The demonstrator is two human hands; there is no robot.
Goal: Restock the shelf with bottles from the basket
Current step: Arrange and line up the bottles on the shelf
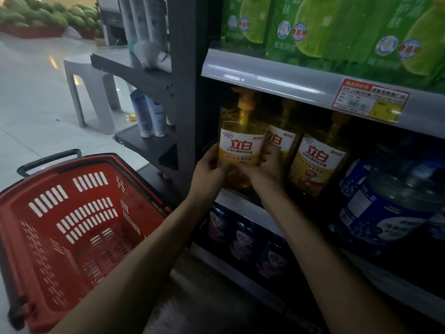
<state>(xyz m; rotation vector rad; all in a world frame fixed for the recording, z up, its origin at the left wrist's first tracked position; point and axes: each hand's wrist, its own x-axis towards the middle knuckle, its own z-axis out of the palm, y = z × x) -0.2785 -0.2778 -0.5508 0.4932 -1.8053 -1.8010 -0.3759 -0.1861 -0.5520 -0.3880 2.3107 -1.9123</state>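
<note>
I hold a yellow bottle on the shelf with my left hand and right hand, beside two matching bottles. The red basket sits lower left.

A grey stool stands on pale tiles (watermelons piled beyond).

The head-worn camera is looking forward and down, facing the shelf that is filling the right half of the frame. It is sitting close: the forearms are entering from the bottom edge, and the left hand and right hand are meeting on a yellow bottle at centre. Its wide angle is also taking in the basket at lower left and the floor at upper left.
</note>
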